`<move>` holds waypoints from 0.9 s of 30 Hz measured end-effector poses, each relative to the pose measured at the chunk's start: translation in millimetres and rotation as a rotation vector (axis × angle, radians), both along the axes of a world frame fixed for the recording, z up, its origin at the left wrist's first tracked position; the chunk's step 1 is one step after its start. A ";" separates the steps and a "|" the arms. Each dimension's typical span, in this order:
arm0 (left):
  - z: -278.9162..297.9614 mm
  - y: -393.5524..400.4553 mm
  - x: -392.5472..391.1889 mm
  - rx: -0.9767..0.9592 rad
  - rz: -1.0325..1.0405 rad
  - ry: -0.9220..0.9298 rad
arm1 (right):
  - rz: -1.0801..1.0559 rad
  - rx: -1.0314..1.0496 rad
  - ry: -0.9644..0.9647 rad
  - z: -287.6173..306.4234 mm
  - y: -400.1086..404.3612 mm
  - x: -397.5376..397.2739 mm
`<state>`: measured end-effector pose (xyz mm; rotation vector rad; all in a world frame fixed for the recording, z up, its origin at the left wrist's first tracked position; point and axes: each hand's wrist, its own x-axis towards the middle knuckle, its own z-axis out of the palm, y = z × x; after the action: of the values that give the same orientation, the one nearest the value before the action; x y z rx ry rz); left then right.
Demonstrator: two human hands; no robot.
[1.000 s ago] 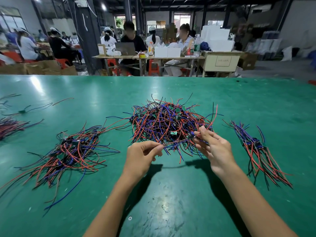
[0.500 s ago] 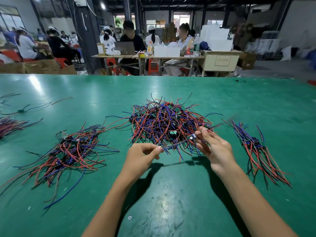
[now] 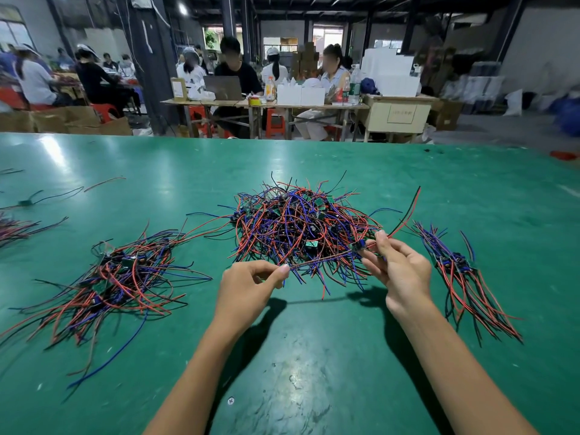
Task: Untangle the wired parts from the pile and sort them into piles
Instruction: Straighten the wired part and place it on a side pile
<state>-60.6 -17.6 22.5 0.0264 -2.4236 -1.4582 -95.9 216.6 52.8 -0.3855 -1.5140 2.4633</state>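
Note:
A tangled pile of red, blue and black wires with small green boards lies in the middle of the green table. One wired part is stretched in front of it between my hands. My left hand pinches the near ends of its wires. My right hand pinches the part at its small board, and its red and black wires stick up to the right. A loose sorted pile lies at the left, and a narrower bundle at the right.
More wires lie at the table's far left edge, with a few single strands behind them. Beyond the table's far edge, people sit at wooden desks with boxes and bottles.
The held part has come free of the pile and is pulled tauter between my hands. Its red and black free ends now swing up to the right of my right hand.

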 end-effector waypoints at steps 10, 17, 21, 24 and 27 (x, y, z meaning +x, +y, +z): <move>7.1 -1.3 0.6 0.389 0.041 0.021 | 0.229 0.065 -0.041 3.3 11.8 -5.3; 5.5 -8.2 -0.9 0.449 0.104 0.011 | -0.136 -0.433 0.110 19.2 52.3 -17.2; 2.3 -7.0 -3.1 0.397 0.088 -0.039 | -0.300 -0.565 0.023 5.7 69.6 -18.3; 0.3 -6.6 -3.2 0.352 0.078 -0.067 | -0.307 -0.506 -0.022 2.2 70.0 -18.8; 0.5 -5.3 -2.2 0.310 0.078 -0.069 | -0.284 -0.423 -0.033 6.9 61.6 -17.7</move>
<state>-62.8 -22.8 23.0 0.2399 -2.1960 -1.8074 -113.6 278.2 59.7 -0.6646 -0.8627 2.5340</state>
